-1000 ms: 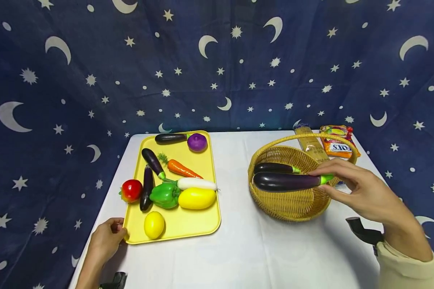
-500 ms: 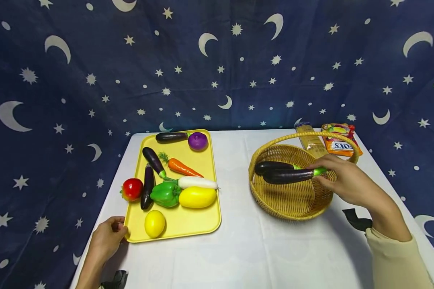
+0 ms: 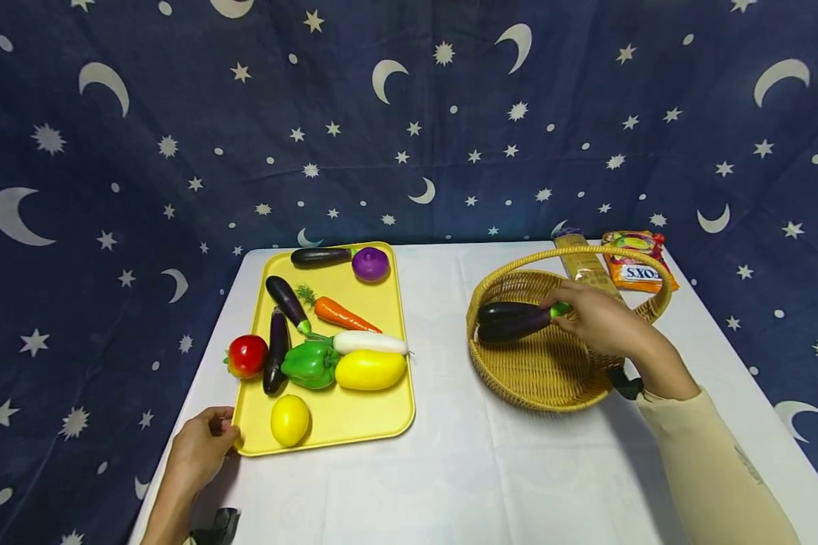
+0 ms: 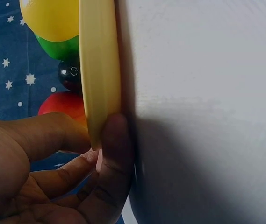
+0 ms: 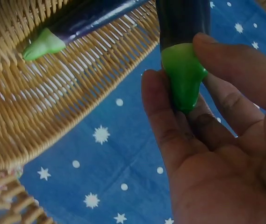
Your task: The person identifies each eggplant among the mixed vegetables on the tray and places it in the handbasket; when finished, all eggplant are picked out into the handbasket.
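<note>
My right hand [image 3: 600, 322] reaches into the wicker basket [image 3: 545, 378] and pinches an eggplant [image 3: 511, 328] at its green stem end. In the right wrist view, thumb and fingers close around that stem [image 5: 184, 77]. A second eggplant [image 5: 95, 21] lies in the basket, right beside the held one in the head view. On the left, my left hand [image 3: 201, 446] pinches the near left corner of the yellow tray [image 3: 354, 420], thumb on the rim and a finger below it in the left wrist view. A lemon [image 3: 289, 420] lies near that corner.
The tray also bears several eggplants [image 3: 277, 352], a carrot [image 3: 344, 314], a white radish [image 3: 371, 342], a green pepper [image 3: 311, 365], a yellow mango-like fruit [image 3: 370, 369] and a purple onion [image 3: 370, 264]. A red fruit [image 3: 248, 356] overlaps its left edge. Packets [image 3: 637, 261] lie behind the basket's arched handle [image 3: 552, 254].
My right hand has moved left and down into the basket, bringing the eggplant from above it to beside the other eggplant. My left hand keeps its hold on the tray corner.
</note>
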A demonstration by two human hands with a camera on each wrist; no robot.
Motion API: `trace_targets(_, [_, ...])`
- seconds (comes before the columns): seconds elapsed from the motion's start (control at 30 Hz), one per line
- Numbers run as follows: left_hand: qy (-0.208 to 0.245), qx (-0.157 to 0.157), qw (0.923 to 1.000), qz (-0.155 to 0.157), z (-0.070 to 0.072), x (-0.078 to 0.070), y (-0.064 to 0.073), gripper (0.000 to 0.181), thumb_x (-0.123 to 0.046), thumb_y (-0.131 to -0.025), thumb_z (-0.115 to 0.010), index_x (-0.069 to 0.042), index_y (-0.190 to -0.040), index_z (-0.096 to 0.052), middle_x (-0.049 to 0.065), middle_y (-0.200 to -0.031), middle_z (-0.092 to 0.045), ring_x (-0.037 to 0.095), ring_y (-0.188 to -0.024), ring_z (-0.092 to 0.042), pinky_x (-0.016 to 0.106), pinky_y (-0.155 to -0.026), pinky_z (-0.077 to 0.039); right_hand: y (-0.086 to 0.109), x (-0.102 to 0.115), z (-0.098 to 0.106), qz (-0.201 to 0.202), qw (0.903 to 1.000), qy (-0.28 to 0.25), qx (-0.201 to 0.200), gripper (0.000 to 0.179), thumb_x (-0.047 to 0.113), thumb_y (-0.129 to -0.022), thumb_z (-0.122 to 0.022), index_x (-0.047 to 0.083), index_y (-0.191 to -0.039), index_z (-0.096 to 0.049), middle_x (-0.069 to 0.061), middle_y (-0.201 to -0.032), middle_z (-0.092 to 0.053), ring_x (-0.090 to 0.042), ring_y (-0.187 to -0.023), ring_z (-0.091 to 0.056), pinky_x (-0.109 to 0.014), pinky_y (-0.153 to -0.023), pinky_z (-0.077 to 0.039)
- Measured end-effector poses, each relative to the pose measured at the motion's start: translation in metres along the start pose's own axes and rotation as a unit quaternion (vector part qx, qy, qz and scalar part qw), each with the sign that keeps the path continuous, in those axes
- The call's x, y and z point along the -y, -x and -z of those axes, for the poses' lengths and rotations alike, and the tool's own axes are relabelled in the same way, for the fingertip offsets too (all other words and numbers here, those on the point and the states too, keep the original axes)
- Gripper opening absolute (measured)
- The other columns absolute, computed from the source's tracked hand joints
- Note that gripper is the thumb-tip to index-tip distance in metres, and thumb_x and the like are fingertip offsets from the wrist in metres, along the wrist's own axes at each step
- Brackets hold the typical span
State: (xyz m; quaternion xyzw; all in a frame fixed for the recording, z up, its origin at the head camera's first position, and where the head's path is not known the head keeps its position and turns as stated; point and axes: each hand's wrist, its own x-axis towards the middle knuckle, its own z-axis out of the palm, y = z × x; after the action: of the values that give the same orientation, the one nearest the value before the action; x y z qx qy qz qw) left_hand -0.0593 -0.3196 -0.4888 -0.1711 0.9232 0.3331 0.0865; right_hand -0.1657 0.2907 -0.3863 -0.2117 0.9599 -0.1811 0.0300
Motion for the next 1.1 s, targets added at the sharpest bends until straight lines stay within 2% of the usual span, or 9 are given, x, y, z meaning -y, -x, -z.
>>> trace_targets(0.1, [0.005,0.003,1.0,0.002,-0.001,0.0,0.0,0.042,-0.009,-0.096,-0.063,0.011,-0.132,-0.061,0.02,-0.102,-0.068,0.015,-0.075,-0.064,0.022,-0.059,-0.052,-0.005,-0.003,-0.004,-0.001,1.0,-0.004,0.008,0.026,0.002,-0.095,-0.071,0.005,-0.12,-0.074,-0.023,-0.128,-0.07,-0.053,-0.132,-0.059,-0.068,-0.11,-0.046])
trace_targets(0.3, [-0.002,-0.001,1.0,-0.003,0.001,0.0,0.0,0.042,-0.01,-0.094,-0.063,0.011,-0.132,-0.062,0.019,-0.102,-0.069,0.016,-0.077,-0.063,0.021,-0.059,-0.051,-0.017,-0.007,-0.008,-0.009,0.9997,0.005,0.022,0.023,-0.002,-0.093,-0.072,0.005,-0.114,-0.074,-0.018,-0.115,-0.072,-0.037,-0.106,-0.067,-0.058,-0.096,-0.053])
trace_targets(0.4, [-0.01,-0.007,0.9999,-0.007,0.001,0.0,0.001,0.043,-0.011,-0.094,-0.063,0.01,-0.131,-0.063,0.019,-0.103,-0.069,0.018,-0.081,-0.062,0.021,-0.061,-0.049,-0.022,-0.007,-0.009,-0.03,0.9986,0.01,0.042,0.023,-0.002,-0.092,-0.071,0.006,-0.114,-0.073,-0.016,-0.113,-0.073,-0.033,-0.102,-0.067,-0.057,-0.092,-0.054])
trace_targets(0.53, [-0.014,-0.007,0.9999,-0.004,0.002,-0.001,0.001,0.043,-0.012,-0.094,-0.064,0.01,-0.131,-0.063,0.019,-0.103,-0.069,0.02,-0.084,-0.062,0.021,-0.061,-0.047,-0.025,-0.007,-0.011,-0.073,0.9944,0.031,0.069,0.021,0.003,-0.092,-0.07,0.01,-0.113,-0.072,-0.013,-0.111,-0.074,-0.031,-0.098,-0.068,-0.055,-0.08,-0.056])
trace_targets(0.67, [-0.01,-0.002,0.9999,-0.002,0.001,-0.001,0.0,0.043,-0.012,-0.095,-0.064,0.01,-0.132,-0.062,0.019,-0.103,-0.068,0.019,-0.082,-0.062,0.021,-0.061,-0.048,-0.025,-0.009,-0.014,-0.096,0.9889,0.063,0.094,0.015,0.01,-0.092,-0.07,0.012,-0.107,-0.068,-0.011,-0.101,-0.073,-0.028,-0.087,-0.066,-0.053,-0.07,-0.053])
trace_targets(0.8, [-0.007,0.001,1.0,-0.001,0.001,0.001,0.0,0.043,-0.011,-0.095,-0.064,0.01,-0.133,-0.062,0.019,-0.103,-0.068,0.018,-0.08,-0.063,0.021,-0.06,-0.049,-0.024,-0.009,-0.018,-0.096,0.9858,0.072,0.118,0.011,0.012,-0.093,-0.07,0.011,-0.102,-0.063,-0.012,-0.093,-0.07,-0.028,-0.082,-0.063,-0.051,-0.068,-0.053])
trace_targets(1.1, [-0.01,-0.004,0.9999,-0.011,0.001,0.0,0.002,0.042,-0.011,-0.093,-0.063,0.01,-0.13,-0.063,0.017,-0.101,-0.069,0.017,-0.08,-0.061,0.021,-0.061,-0.048,-0.019,-0.006,-0.023,-0.103,0.9832,0.094,0.118,0.016,0.011,-0.091,-0.073,0.009,-0.103,-0.063,-0.016,-0.097,-0.072,-0.031,-0.086,-0.068,-0.056,-0.071,-0.055])
